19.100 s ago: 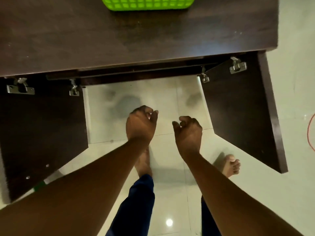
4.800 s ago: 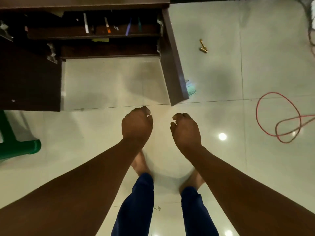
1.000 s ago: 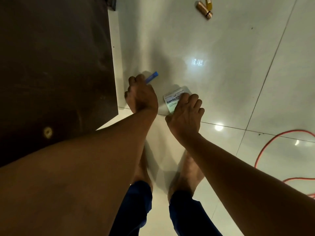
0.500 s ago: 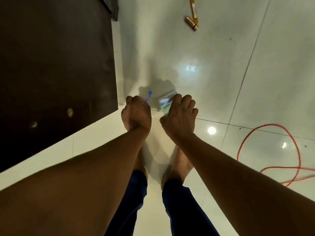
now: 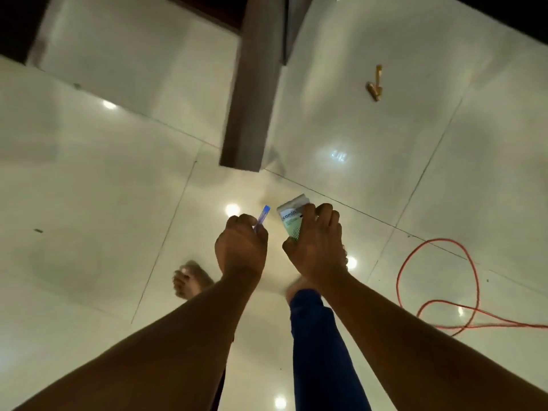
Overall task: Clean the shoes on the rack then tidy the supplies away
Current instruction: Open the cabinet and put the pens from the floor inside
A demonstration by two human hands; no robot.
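Observation:
My left hand (image 5: 241, 247) is closed around a thin blue stick-like item (image 5: 262, 216) whose tip pokes out above the fist; it could be a small brush or pen. My right hand (image 5: 315, 247) grips a small white and green box (image 5: 290, 219) with printed lettering, held up off the floor. Both hands hover side by side above the pale tiled floor (image 5: 103, 203). No shoes show in this view.
A dark wooden cabinet door (image 5: 252, 84) stands open edge-on just ahead of my hands. Two small golden tubes (image 5: 375, 84) lie on the tiles at the upper right. A red cable (image 5: 427, 280) loops on the floor at right. My bare feet are below.
Both hands have lifted off the floor with the blue item and the box. The view has swung so the cabinet door, which filled the left side, now appears edge-on ahead.

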